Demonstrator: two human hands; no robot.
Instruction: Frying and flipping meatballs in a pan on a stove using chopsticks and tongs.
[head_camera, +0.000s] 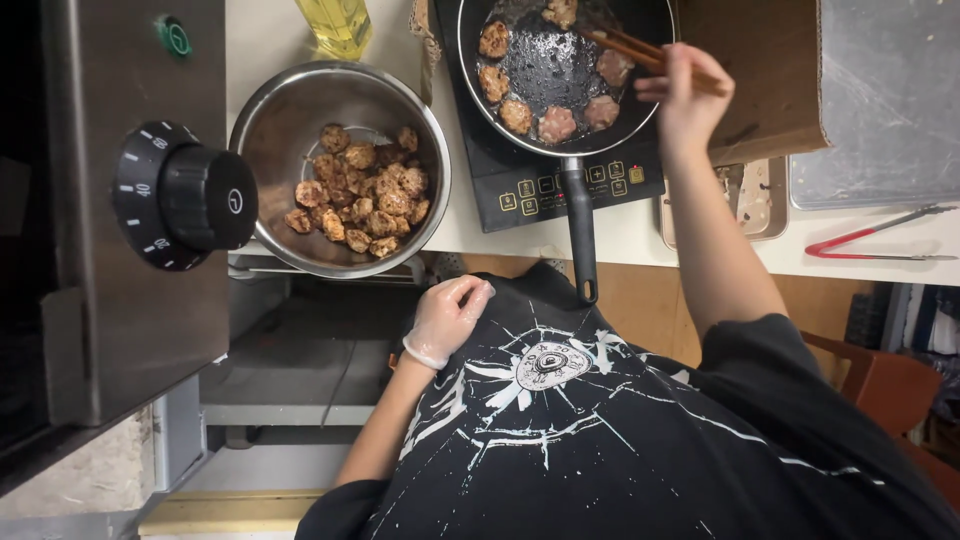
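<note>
1. Right hand (683, 95) is closed around a pair of long brown wooden chopsticks (640, 52), holding them over the round black frying pan (560, 70); the chopstick tips reach in among the food at the pan's upper part.
2. Browned meat patties (557, 123) lie in a ring along the pan's edge, just beside the right hand, and the dark oily middle of the pan is bare.
3. That pan sits on a black induction cooker (530, 185), its long black handle (581, 235) pointing back toward the person's dark printed shirt.
4. Left hand (448, 315), in a thin clear glove, hangs loosely curled against the shirt, holding nothing, well apart from the pan.
5. Above the left hand, a round steel bowl (290, 120) on the pale surface (620, 235) holds a heap of cooked browned pieces (358, 195).
6. Red-handled metal tongs (870, 240) lie on the surface far to the right.
</note>
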